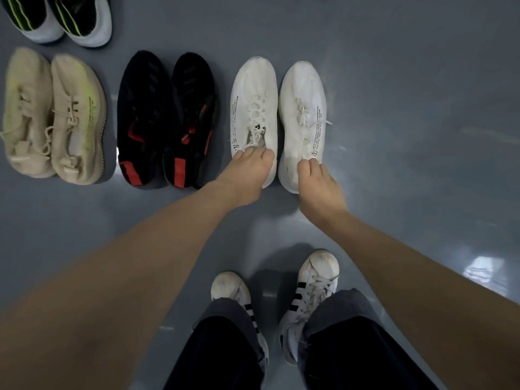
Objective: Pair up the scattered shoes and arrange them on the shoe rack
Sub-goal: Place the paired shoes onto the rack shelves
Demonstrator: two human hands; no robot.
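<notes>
Two white sneakers stand side by side on the grey floor, toes pointing away from me. My left hand (247,171) grips the heel opening of the left white sneaker (253,108), its fingers curled into the collar. My right hand (316,178) pinches the heel of the right white sneaker (302,108). To their left stands a black pair with red heel tabs (166,119). Further left is a beige pair (53,116). No shoe rack is in view.
A black and grey pair with neon green stripes (62,18) sits at the top left corner. My own feet in white striped sneakers (281,299) stand just behind the white pair. Bare grey floor (422,108) spreads to the right.
</notes>
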